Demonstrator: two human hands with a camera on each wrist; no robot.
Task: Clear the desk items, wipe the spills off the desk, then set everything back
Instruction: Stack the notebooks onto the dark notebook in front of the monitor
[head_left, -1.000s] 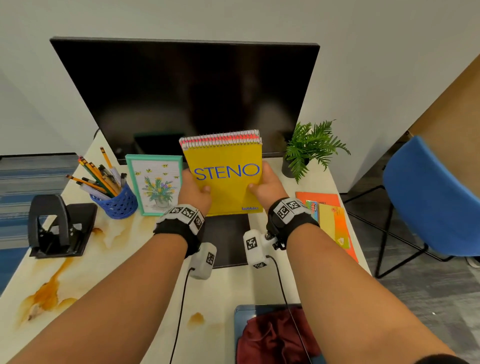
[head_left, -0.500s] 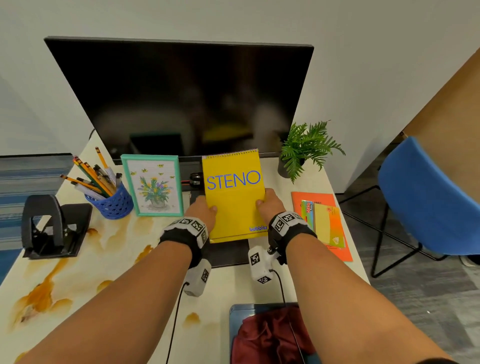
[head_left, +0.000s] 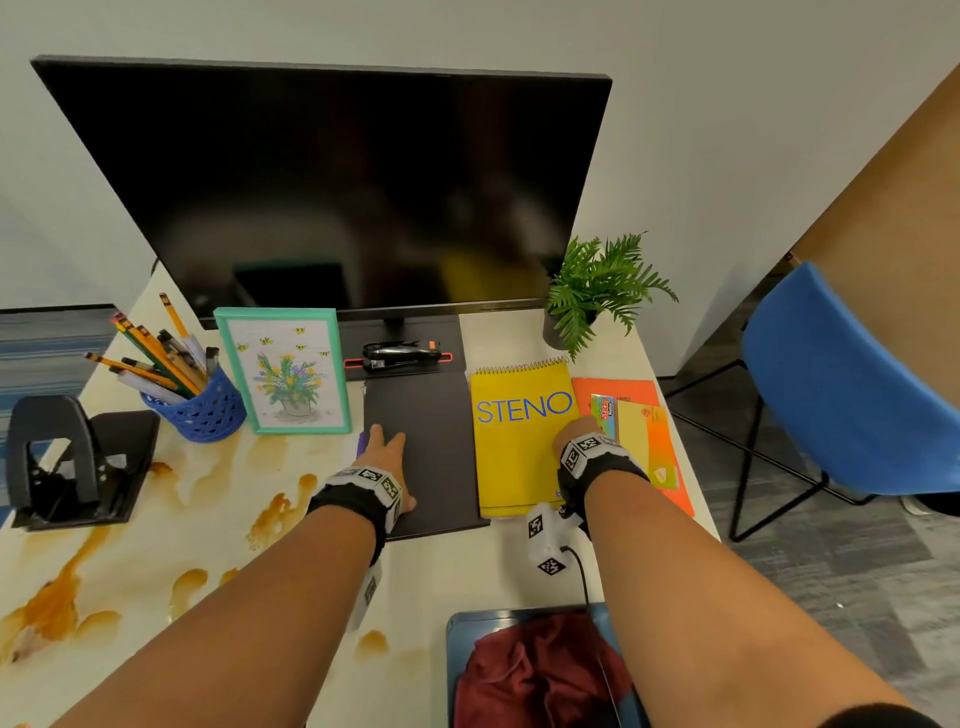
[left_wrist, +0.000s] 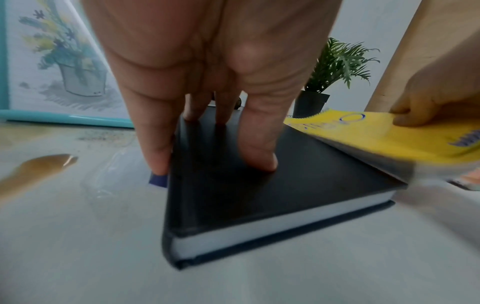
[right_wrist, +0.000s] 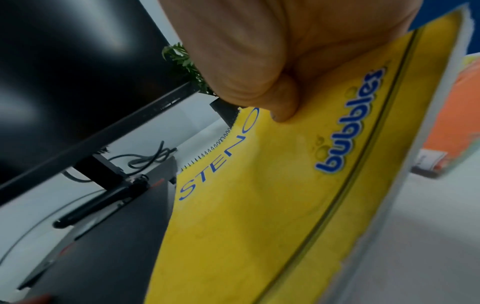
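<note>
A yellow STENO notebook (head_left: 519, 447) lies right of a black hardcover book (head_left: 426, 457) in front of the monitor. In the left wrist view the notebook (left_wrist: 384, 139) is tilted, its left edge over the book's right edge. My right hand (head_left: 574, 434) pinches the notebook's right edge, thumb on the cover (right_wrist: 281, 109). My left hand (head_left: 384, 447) rests on the black book (left_wrist: 259, 195) with straight fingers (left_wrist: 259, 156), one of them down along the spine. Brown spills (head_left: 57, 608) cover the left half of the desk (head_left: 483, 571).
Behind stand a monitor (head_left: 332, 187), a framed flower picture (head_left: 283, 371), a blue pencil cup (head_left: 200, 405), a black hole punch (head_left: 62, 462) and a potted plant (head_left: 597, 286). Orange folder with sticky notes (head_left: 644, 426) at right. A maroon cloth (head_left: 540, 675) lies in a blue tray nearest me. Blue chair (head_left: 841, 384) right.
The notebook, held upright in both hands, came down and moved right, beside the black book. My left hand let it go and settled on the black book.
</note>
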